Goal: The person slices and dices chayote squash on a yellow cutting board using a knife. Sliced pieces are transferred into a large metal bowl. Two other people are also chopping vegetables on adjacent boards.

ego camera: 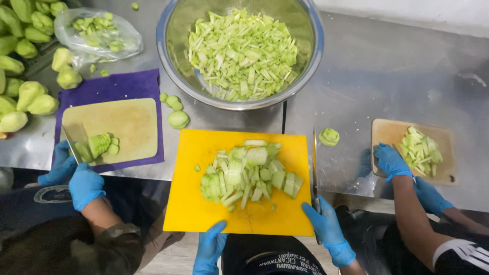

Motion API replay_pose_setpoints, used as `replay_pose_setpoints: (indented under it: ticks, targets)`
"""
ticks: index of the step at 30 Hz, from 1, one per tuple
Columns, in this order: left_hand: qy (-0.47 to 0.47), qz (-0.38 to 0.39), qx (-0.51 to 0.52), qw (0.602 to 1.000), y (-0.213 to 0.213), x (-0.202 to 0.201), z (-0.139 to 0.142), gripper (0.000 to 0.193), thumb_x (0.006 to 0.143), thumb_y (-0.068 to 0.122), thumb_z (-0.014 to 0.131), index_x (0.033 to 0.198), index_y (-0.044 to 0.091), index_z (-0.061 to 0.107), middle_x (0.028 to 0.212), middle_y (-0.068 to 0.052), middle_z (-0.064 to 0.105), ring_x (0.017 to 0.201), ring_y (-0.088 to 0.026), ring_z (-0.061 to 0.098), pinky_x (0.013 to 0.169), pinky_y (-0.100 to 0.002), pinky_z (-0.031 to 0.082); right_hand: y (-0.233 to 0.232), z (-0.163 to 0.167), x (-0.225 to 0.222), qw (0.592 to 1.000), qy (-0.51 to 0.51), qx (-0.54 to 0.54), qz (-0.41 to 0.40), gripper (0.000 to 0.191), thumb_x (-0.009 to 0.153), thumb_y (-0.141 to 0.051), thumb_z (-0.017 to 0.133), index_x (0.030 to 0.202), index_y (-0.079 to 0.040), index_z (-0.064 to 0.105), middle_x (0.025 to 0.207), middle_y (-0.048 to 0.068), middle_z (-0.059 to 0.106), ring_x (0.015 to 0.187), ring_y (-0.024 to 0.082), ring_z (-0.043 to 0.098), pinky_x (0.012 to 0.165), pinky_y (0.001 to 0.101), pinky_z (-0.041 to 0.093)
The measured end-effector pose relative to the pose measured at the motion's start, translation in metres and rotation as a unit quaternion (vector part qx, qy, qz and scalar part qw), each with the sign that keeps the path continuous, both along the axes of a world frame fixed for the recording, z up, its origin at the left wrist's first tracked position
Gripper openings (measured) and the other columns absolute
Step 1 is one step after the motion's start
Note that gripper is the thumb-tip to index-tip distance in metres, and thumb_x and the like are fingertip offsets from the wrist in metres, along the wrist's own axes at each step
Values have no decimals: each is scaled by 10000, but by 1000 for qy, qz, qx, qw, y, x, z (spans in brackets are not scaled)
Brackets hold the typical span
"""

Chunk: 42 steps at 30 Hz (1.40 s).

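Note:
A yellow cutting board [193, 209] lies in front of me with a heap of chopped pale green vegetable pieces [249, 175] on it. My left hand [209, 249], in a blue glove, grips the board's near edge. My right hand [326, 229], also gloved, holds the board's near right corner together with a knife [314, 163], whose blade runs along the board's right edge. Just beyond the board stands a big steel bowl [170, 30] full of cut green strips.
At the left, another person's gloved hands [76, 178] slice a vegetable on a wooden board [132, 127] over a purple mat. At the right, another person's gloved hands [392, 160] work at a small wooden board [387, 132]. Whole green vegetables [30, 97] and a plastic bag [97, 33] lie far left.

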State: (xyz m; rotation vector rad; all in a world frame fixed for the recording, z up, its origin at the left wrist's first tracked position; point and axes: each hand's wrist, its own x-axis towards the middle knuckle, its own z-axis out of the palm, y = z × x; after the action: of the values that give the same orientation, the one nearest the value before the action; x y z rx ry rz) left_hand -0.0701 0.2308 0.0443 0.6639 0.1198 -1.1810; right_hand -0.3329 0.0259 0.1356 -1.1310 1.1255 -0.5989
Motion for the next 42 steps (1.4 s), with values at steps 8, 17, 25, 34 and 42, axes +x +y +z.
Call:
replay_pose_setpoints:
  ticks: [8, 17, 25, 34, 42]
  targets:
    - [-3, -40, -66, 997, -149, 103, 90, 549, 871, 84, 632, 1388, -35, 490, 1341, -197, 620, 1236, -411, 609, 1006, -592, 507, -129, 101, 78, 975, 189, -105, 56, 345, 959, -295, 680, 1163, -19, 721, 818, 58, 624, 688, 133, 518, 614, 357, 435]
    - [-28, -68, 28, 997, -271, 183, 104, 456, 847, 116, 595, 1297, 43, 588, 1250, -146, 682, 1103, -344, 689, 891, -545, 575, -220, 182, 204, 842, 279, -333, 320, 306, 993, -388, 532, 1007, -89, 598, 749, 154, 687, 682, 339, 698, 634, 474, 533]
    - [-32, -87, 39, 995, -270, 195, 89, 411, 829, 85, 623, 1219, -37, 592, 1145, -190, 677, 1021, -376, 704, 848, -567, 614, -260, 133, 290, 688, 451, -349, 448, 358, 998, -463, 461, 1057, -195, 691, 877, 196, 721, 846, 423, 688, 775, 533, 536]
    - [-19, -87, 70, 994, -265, 193, 99, 462, 819, 64, 609, 1254, -75, 545, 1192, -199, 662, 1029, -383, 712, 799, -561, 642, -352, 99, 323, 757, 436, -376, 310, 404, 1004, -423, 475, 1021, -139, 762, 992, 210, 727, 934, 447, 676, 828, 540, 526]
    - [-33, -86, 67, 993, -264, 197, 89, 481, 807, 66, 609, 1275, -38, 567, 1189, -186, 668, 1019, -382, 706, 806, -544, 636, -317, 95, 365, 715, 456, -362, 387, 464, 1015, -483, 466, 936, -123, 750, 921, 198, 722, 877, 434, 679, 803, 534, 515]
